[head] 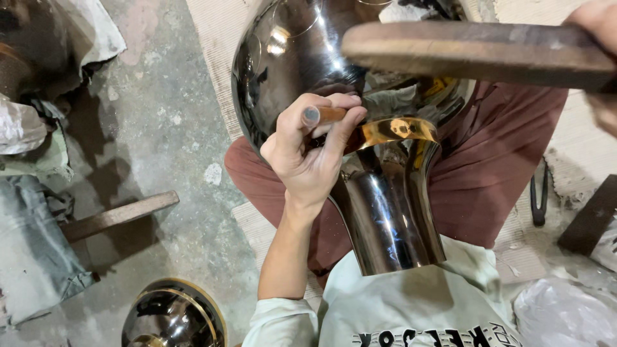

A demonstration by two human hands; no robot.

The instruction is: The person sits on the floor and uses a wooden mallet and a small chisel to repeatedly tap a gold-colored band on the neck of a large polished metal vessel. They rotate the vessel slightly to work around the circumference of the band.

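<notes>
polished steel vessel (pixel 385 212) lies across the seated person's lap, neck toward the body, brass collar (pixel 395 130) at its throat. left hand (pixel 308 151), fingers curled tight, holds a small punch (pixel 321 115) against the collar. right hand (pixel 601 38), at the frame's top right corner, grips a wooden mallet (pixel 475 54) that hides the bowl's upper part. pliers (pixel 538 193) lie on the mat's right edge; a second vessel (pixel 173 315) sits on the floor's lower edge.
</notes>
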